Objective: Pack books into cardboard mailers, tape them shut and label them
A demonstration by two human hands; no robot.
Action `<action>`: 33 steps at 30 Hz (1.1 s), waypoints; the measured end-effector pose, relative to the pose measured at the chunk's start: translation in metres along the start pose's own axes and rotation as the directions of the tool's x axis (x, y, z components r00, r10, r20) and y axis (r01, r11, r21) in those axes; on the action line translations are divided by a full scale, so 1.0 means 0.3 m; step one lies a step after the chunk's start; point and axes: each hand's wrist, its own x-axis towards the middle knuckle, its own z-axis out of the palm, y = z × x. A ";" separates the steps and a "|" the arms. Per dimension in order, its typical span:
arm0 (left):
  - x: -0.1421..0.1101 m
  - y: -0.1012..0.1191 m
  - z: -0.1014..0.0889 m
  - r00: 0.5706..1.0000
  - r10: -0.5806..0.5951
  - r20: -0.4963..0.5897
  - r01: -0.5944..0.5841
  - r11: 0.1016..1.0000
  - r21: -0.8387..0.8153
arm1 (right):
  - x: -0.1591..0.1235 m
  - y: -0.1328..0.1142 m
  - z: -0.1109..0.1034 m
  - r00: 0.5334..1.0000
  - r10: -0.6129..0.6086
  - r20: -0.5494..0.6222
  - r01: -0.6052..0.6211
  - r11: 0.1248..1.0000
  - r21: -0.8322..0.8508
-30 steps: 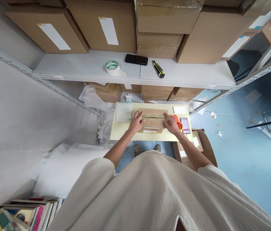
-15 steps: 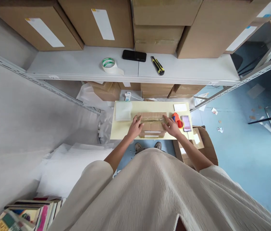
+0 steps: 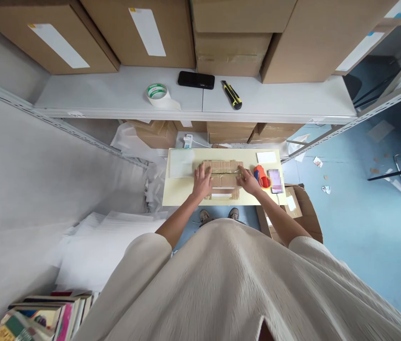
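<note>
A small cardboard box [image 3: 223, 181] sits on a pale yellow table, with shiny clear tape along the seam on its top and a white strip on its near side. My left hand [image 3: 202, 181] lies on the box's left end, fingers stretched forward over the top. At the right end, my right hand [image 3: 248, 181] has its fingers bent together on the edge by the seam; its fingertips are partly hidden. Just right of that hand lies a red and blue tape dispenser [image 3: 262, 177], beside a phone with a lit screen [image 3: 275, 181].
A white foam sheet [image 3: 181, 163] and a white card [image 3: 266, 157] lie on the table [image 3: 182, 192]. On the shelf [image 3: 115, 94] above are a tape roll [image 3: 158, 92], a black phone [image 3: 196, 80] and a utility knife [image 3: 232, 94]. An open carton [image 3: 307, 215] stands at right.
The box has shifted slightly left. My left hand has moved further forward onto its top, and my right hand has come inward and its fingers have drawn together at the right edge.
</note>
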 end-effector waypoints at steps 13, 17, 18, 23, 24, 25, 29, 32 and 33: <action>0.011 0.162 0.020 0.964 0.152 0.219 -0.173 0.981 0.083 | -0.072 0.167 -0.048 0.914 0.330 -0.236 -0.340 0.941 0.001; 0.030 0.147 0.016 0.962 0.140 0.234 -0.173 0.976 0.129 | -0.100 0.255 -0.040 0.879 0.443 -0.176 -0.455 0.890 -0.033; 0.034 0.146 0.016 0.962 0.138 0.237 -0.174 0.975 0.140 | -0.100 0.266 -0.034 0.874 0.455 -0.170 -0.467 0.884 -0.035; 0.040 0.150 0.012 0.958 0.124 0.260 -0.173 0.969 0.175 | -0.072 0.279 -0.015 0.863 0.461 -0.206 -0.468 0.883 0.015; 0.040 0.152 0.011 0.957 0.120 0.263 -0.171 0.968 0.181 | -0.065 0.279 -0.015 0.858 0.476 -0.194 -0.483 0.875 0.009; 0.039 0.154 0.010 0.958 0.117 0.263 -0.170 0.968 0.186 | -0.058 0.280 -0.015 0.853 0.492 -0.176 -0.502 0.865 -0.013; 0.038 0.158 0.007 0.962 0.109 0.251 -0.157 0.971 0.180 | -0.038 0.293 -0.015 0.845 0.518 -0.134 -0.532 0.840 -0.105; 0.041 0.158 0.007 0.965 0.109 0.240 -0.150 0.976 0.158 | -0.041 0.300 -0.020 0.850 0.498 -0.175 -0.516 0.853 -0.077; 0.043 0.157 0.007 0.965 0.111 0.237 -0.149 0.978 0.149 | -0.046 0.300 -0.026 0.846 0.501 -0.184 -0.520 0.851 -0.074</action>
